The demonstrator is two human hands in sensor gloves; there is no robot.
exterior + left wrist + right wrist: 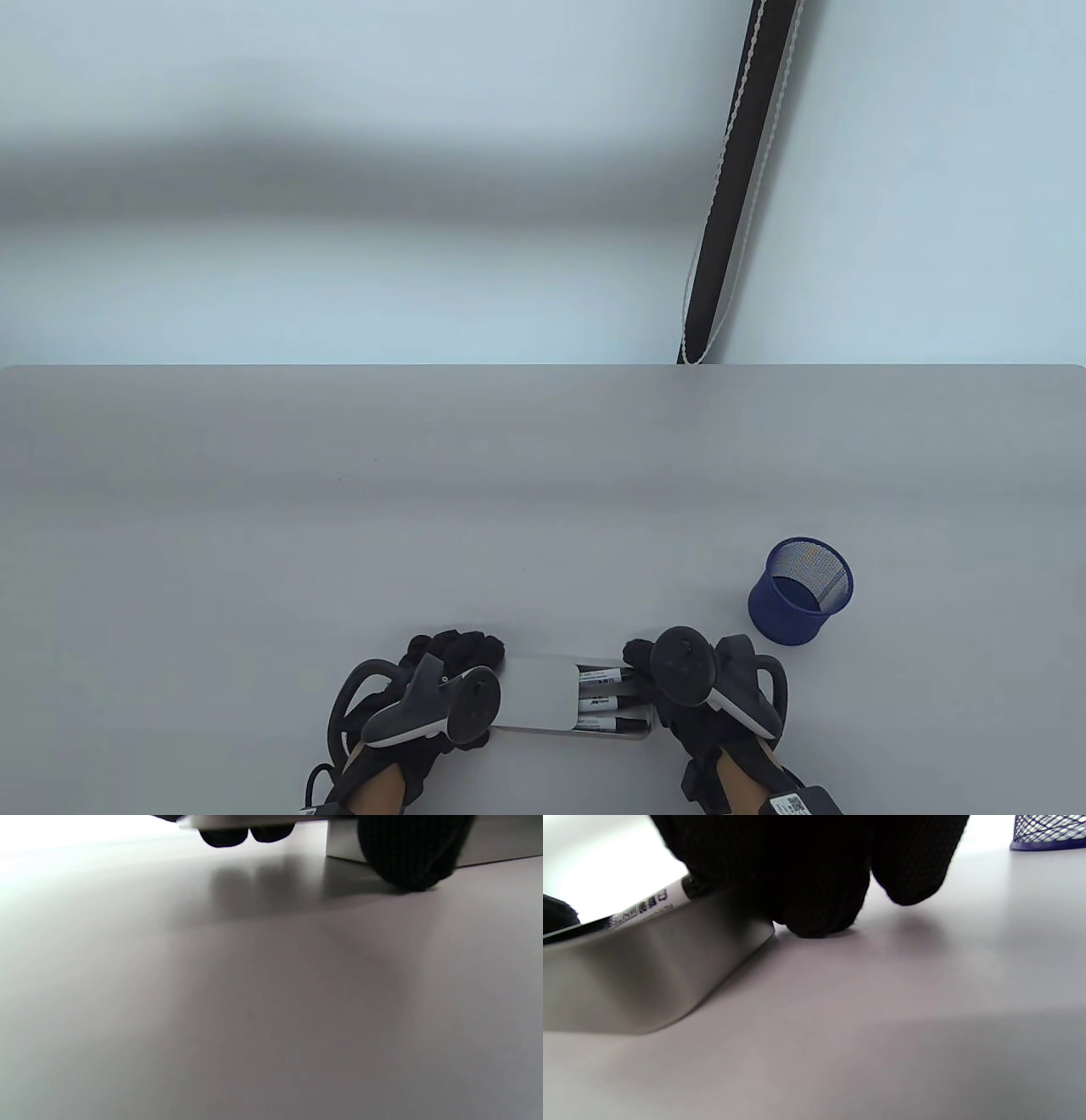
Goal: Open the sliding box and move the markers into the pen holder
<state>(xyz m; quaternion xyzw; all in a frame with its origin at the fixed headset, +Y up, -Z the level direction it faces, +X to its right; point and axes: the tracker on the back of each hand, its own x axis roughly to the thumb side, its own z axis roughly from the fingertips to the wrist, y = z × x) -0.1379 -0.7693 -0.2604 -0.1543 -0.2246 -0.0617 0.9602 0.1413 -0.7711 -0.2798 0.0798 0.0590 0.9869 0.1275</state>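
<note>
Both hands, left hand point(424, 692) and right hand point(696, 688), clamp fingers on the half-open sliding box point(543, 692); markers point(607, 700) exposed, pen holder point(800, 592) near its right.

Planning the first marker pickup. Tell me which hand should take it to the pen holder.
Right. The right hand sits at the box's opened end, beside the exposed markers, and the pen holder stands on that side. The left hand is at the lid end, probably steadying it.
</note>
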